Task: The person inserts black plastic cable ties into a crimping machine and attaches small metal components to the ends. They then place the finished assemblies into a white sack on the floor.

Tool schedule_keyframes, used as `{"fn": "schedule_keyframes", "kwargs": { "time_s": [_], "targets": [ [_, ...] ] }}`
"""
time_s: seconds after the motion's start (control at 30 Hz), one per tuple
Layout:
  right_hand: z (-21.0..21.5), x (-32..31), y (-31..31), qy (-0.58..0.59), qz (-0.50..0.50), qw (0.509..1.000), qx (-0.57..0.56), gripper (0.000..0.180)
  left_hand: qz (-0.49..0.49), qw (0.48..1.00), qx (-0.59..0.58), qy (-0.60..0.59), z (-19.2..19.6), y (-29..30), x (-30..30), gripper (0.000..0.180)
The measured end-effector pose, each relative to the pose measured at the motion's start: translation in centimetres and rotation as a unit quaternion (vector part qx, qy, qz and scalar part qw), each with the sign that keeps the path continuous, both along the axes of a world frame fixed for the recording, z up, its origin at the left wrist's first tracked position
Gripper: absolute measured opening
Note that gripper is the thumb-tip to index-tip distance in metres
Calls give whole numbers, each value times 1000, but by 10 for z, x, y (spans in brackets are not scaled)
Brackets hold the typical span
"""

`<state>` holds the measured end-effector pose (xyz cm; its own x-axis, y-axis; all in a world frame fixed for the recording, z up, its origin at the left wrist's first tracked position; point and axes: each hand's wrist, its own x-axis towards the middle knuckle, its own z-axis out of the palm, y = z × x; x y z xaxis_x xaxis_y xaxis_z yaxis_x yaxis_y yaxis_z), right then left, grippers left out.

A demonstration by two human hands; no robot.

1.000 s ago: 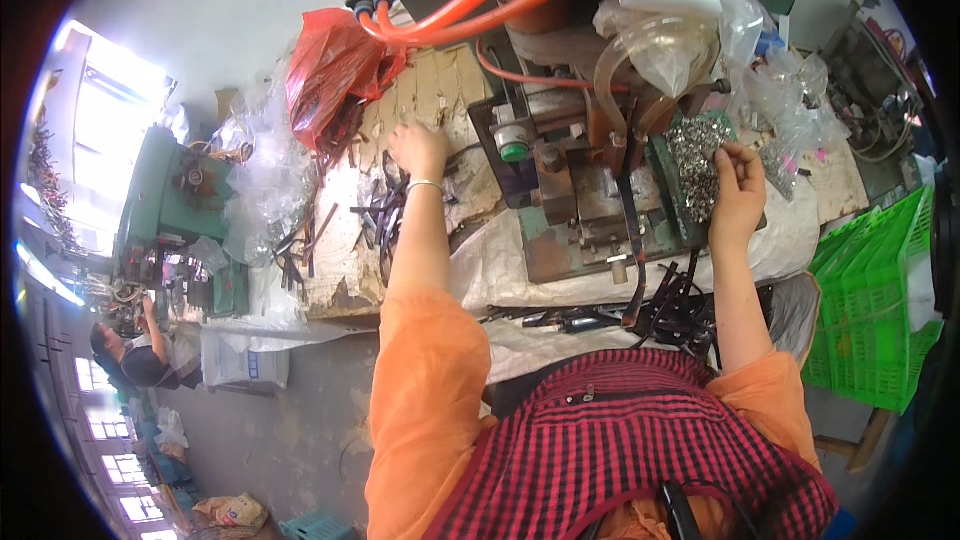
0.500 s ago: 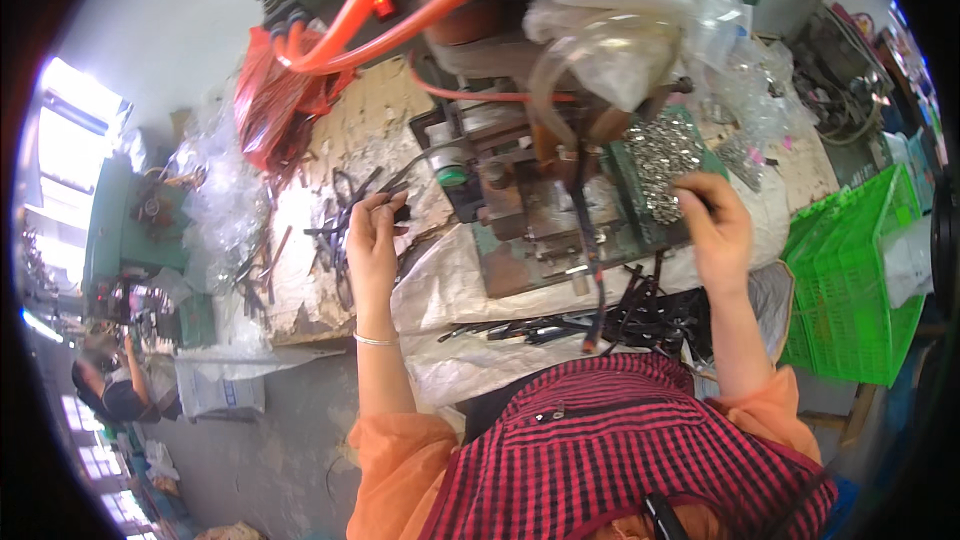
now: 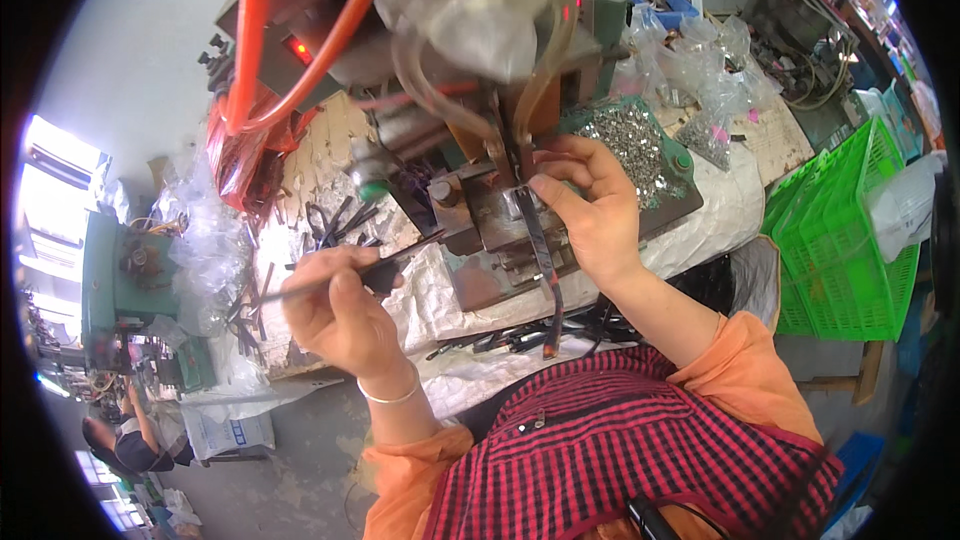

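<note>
The left hand (image 3: 340, 315) is curled tight around a thin dark metal strip (image 3: 345, 275) near the workbench's front edge. The right hand (image 3: 590, 205) pinches (fingers mostly bent) another long dark metal strip (image 3: 540, 260) on the grey metal press machine (image 3: 490, 230), beside a green tray of small silver parts (image 3: 630, 145).

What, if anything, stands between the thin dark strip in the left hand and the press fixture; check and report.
Nothing visible stands between them. The left hand grips the thin dark strip, whose tip reaches the press fixture across bare white cloth. The right hand holds another strip at the fixture's far side.
</note>
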<state>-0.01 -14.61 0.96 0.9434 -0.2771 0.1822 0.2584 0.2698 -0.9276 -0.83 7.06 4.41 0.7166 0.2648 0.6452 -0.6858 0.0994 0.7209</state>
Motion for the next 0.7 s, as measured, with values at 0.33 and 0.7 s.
{"fn": "schedule_keyframes", "kwargs": {
  "time_s": [0.33, 0.7],
  "targets": [
    [43, -31, -19, -42, 98, 976, -187, 55, 21, 874, 412, -256, 8, -45, 4, 21],
    [-85, 6, -116, -12, -229, 750, -620, 17, 50, 824, 431, -365, -31, -60, 13, 25]
  ]
}}
